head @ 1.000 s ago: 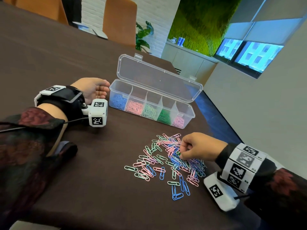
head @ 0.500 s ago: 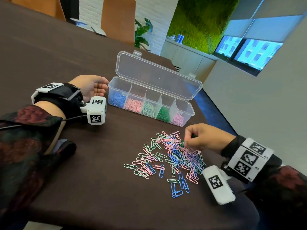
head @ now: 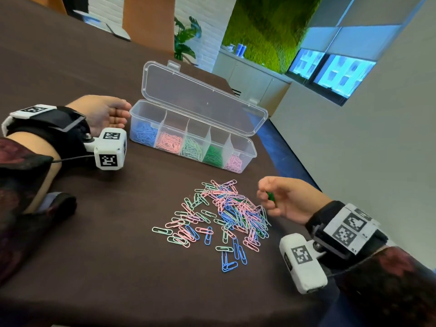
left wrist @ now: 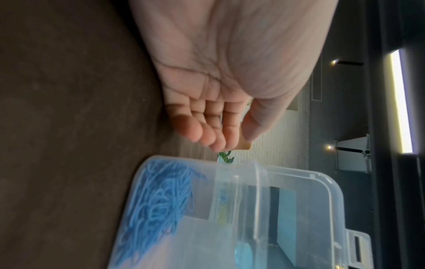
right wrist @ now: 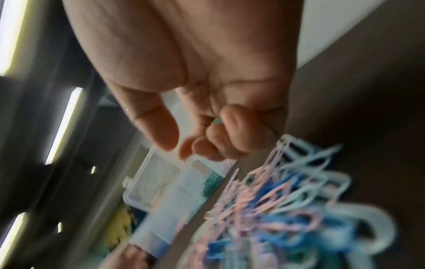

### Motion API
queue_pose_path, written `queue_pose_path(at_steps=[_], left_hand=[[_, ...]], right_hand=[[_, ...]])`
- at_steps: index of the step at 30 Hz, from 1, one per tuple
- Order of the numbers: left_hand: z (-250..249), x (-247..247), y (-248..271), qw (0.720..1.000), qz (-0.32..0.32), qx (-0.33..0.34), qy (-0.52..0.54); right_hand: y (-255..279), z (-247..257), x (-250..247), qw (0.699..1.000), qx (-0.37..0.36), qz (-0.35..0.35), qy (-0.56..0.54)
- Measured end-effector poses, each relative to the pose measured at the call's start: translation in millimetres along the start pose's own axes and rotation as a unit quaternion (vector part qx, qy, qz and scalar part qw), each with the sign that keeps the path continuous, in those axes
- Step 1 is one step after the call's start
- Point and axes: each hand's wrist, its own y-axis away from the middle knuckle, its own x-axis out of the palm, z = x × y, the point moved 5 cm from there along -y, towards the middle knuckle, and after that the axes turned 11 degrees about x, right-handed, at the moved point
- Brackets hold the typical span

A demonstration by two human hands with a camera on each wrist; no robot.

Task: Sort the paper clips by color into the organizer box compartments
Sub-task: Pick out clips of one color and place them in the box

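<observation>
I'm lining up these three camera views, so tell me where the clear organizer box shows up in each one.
Head: organizer box sits centre, lid open, beyond the loose clip pile.
Left wrist: it fills the lower right, just past the fingertips.
Right wrist: blurred, lower centre left, beyond the fingers.
Shared landmark: the blue clips in the end compartment; the right wrist view is too blurred to show them.

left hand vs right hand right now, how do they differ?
1. The left hand lies with relaxed fingers; the right hand has its fingers curled.
2. The left hand holds nothing; the right hand holds a dark green paper clip.
3. The left hand sits beside the organizer box, at its blue end; the right hand is raised at the edge of the loose clip pile.
Both wear a marker-tagged wrist camera.
</observation>
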Motion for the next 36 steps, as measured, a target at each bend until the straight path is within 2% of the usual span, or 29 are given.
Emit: queue_pose_path(at_steps=[1, 2, 4, 5, 8, 11, 20, 25, 33, 36], left_hand=[[0, 0, 0, 1.000, 0.001, 0.000, -0.003], [0, 1, 0, 1.000, 0.004, 0.000, -0.006], [0, 2, -1, 1.000, 0.008, 0.001, -0.008], [-1, 2, -1, 1.000, 0.010, 0.001, -0.009], [0, 2, -1, 1.000, 0.008, -0.001, -0.010], [1, 2, -2, 1.000, 0.006, -0.003, -0.013], [2, 1, -4, 1.000, 0.012, -0.010, -0.015], [3, 0, -5, 1.000, 0.007, -0.007, -0.009], [2, 2, -4, 1.000, 0.005, -0.004, -0.005], [1, 2, -2, 1.000, 0.005, -0.004, -0.004]], right_hand=[[5, -1, 3, 0.993, 0.005, -0.027, 0.119], [10, -3, 6, 0.969, 0.007, -0.045, 0.244], [14, -7, 13, 0.893, 0.003, -0.067, 0.445], [14, -8, 16, 0.858, -0.002, -0.077, 0.508], [15, -6, 22, 0.787, -0.025, -0.120, 0.604], [18, 1, 21, 0.751, -0.045, -0.165, 0.637], [22, -1, -5, 0.768, -0.054, -0.223, 0.597], [24, -2, -1, 0.778, -0.058, -0.210, 0.589], [8, -4, 11, 0.756, -0.028, -0.177, 0.630], [7, -1, 11, 0.769, -0.029, -0.160, 0.618]])
